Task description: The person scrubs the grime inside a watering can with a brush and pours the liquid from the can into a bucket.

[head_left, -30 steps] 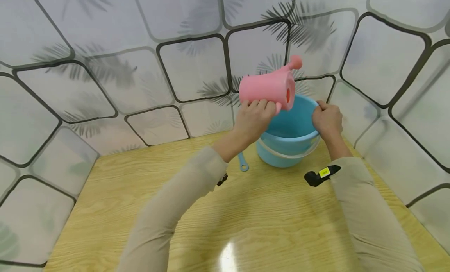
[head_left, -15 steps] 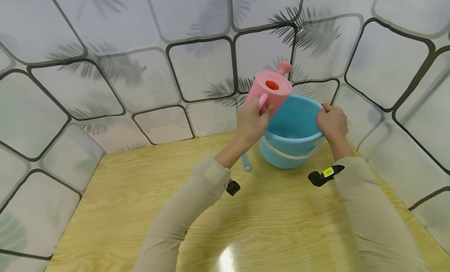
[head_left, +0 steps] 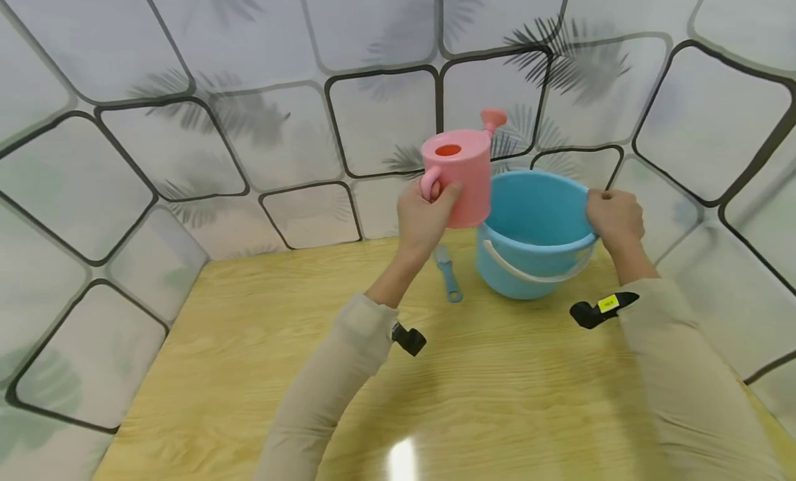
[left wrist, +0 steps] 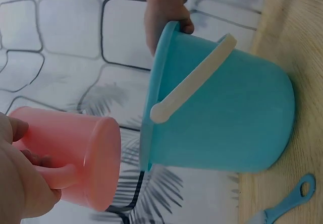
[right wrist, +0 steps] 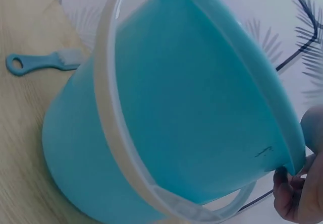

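My left hand (head_left: 423,215) grips the handle of a pink watering can (head_left: 469,184), held upright in the air at the left of a light blue bucket (head_left: 528,270). The can has a round hole in its top and a spout with a knob-like head pointing away. My right hand (head_left: 616,215) pinches the bucket's right rim, thumb and fingers on either side of it, as the right wrist view also shows. The bucket stands on the table, its white handle (left wrist: 194,80) hanging down the near side. In the head view, no contents show inside the bucket.
A small blue-handled brush (head_left: 449,277) lies on the wooden table (head_left: 280,370), just left of the bucket. Patterned walls (head_left: 385,121) rise behind the table and at both sides. A small black camera (head_left: 408,339) is strapped on the left wrist, another (head_left: 597,309) on the right.
The watering can has turned from lying tilted over the bucket to upright, and moved left away from it with my left hand. My right hand still holds the rim. The view has shifted slightly.
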{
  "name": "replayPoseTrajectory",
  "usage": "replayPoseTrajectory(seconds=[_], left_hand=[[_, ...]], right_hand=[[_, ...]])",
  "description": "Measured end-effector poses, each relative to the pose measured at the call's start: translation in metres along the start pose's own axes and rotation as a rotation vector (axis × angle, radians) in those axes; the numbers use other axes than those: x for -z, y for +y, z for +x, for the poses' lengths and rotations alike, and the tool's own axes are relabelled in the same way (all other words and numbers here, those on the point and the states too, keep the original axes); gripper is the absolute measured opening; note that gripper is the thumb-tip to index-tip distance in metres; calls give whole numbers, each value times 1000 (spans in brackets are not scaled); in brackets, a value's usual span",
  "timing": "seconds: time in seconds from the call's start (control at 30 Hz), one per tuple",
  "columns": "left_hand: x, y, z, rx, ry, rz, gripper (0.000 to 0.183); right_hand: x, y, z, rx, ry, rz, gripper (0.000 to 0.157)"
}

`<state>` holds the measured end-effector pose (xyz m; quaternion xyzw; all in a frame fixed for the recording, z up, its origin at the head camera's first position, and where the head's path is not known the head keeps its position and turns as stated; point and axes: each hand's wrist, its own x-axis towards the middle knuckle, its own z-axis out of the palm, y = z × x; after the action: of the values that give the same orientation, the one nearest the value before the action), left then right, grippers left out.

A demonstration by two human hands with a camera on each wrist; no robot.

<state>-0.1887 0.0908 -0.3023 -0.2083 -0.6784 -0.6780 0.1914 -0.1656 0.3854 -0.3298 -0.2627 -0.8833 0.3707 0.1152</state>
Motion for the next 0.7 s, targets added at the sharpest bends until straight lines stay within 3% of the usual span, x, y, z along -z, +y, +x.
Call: replayPoseTrajectory(seconds=[0.17, 0.37, 0.5, 0.7], left_hand=[[23, -1, -3, 49, 56, -44, 44], [46, -8, -10, 170, 124, -44, 41], [68, -19, -19, 233, 170, -18, 41], [111, -37, -39, 315, 223, -24, 42]], right_hand=[[8, -3, -4, -14, 38, 70, 72], [5, -8, -19, 84, 218, 200, 64], [-6, -12, -40, 196, 332, 277, 57], [-34, -24, -79, 432, 473, 338, 53]])
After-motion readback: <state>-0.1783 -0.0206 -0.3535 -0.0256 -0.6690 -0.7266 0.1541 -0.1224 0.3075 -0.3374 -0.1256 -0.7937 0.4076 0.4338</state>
